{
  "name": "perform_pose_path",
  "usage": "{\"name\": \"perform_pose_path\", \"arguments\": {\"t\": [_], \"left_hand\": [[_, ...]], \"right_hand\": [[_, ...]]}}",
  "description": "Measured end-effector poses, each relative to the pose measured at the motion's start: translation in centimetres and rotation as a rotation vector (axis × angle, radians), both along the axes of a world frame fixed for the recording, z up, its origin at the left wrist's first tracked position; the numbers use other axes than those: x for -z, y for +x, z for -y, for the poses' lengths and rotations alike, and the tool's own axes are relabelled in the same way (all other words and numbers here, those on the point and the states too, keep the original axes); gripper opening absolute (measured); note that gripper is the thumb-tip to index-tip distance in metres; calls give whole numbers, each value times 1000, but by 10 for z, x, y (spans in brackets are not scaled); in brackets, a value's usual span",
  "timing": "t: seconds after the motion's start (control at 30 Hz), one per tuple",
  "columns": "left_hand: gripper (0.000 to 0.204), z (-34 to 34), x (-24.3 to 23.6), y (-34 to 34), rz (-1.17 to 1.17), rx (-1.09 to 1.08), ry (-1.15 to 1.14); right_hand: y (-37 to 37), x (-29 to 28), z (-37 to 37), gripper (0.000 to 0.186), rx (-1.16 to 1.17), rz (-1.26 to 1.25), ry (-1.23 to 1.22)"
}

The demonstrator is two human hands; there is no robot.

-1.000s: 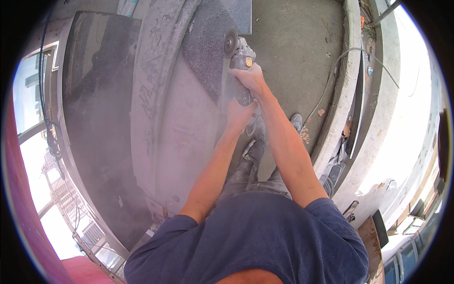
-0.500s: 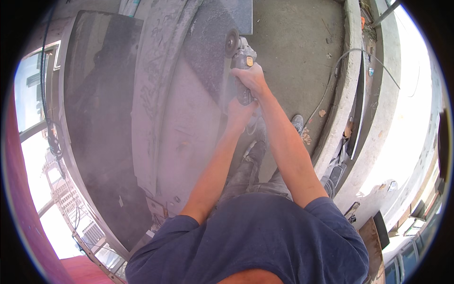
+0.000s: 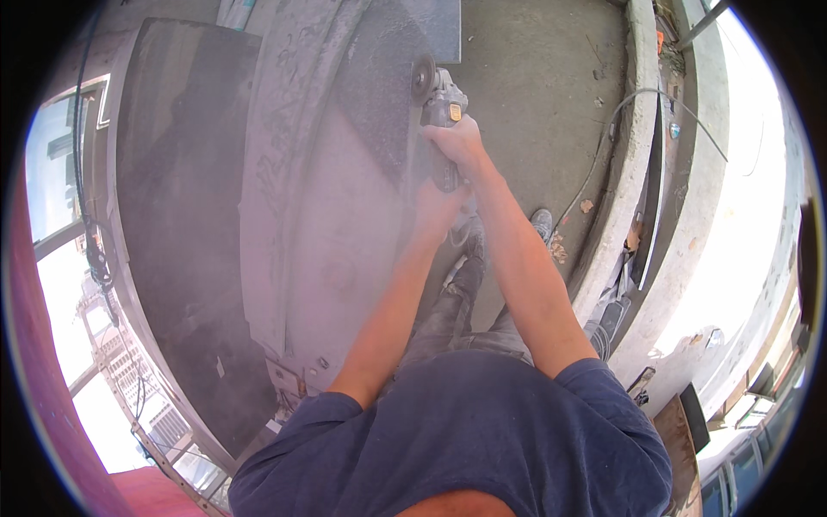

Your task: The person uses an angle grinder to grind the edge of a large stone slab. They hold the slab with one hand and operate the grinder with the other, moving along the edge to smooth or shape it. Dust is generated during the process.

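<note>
Concrete channel (image 3: 635,168) holds debris (image 3: 634,237); both hands (image 3: 439,205) (image 3: 459,142) grip grinder (image 3: 441,112).

- Legible text, numbers or signs: none.
- Angle grinder (image 3: 440,115): yellow-orange patch (image 3: 456,112) on the housing, at its right edge, just behind the head; label-like, any lettering too small to read.
- Grinder disc (image 3: 423,79): grey face with darker centre; print, if any, not resolvable.
- Long pale strip (image 3: 263,198), beside the right edge of the dark slab (image 3: 185,172): dark irregular marks on its upper part; cannot tell whether written or stains.
- Blue-and-white scrap (image 3: 674,131), right of the raised concrete edge (image 3: 637,52): any print unreadable.
</note>
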State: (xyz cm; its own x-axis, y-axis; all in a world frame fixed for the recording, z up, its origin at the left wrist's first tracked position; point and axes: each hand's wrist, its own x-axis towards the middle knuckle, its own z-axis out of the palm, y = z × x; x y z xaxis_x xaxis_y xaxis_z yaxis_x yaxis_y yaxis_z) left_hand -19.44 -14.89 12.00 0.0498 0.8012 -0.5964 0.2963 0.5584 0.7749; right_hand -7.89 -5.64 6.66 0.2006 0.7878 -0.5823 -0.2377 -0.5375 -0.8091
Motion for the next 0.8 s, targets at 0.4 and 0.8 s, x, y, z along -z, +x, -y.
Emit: {"name": "perform_pose_path", "arguments": {"t": [0.4,0.8], "left_hand": [[47,-1,0,-5,-56,6,-60],[51,7,2,-14,-18,6,-26]], "right_hand": [[-5,1,1,56,40,21,18],[-9,-13,13,58,50,-8,61]]}}
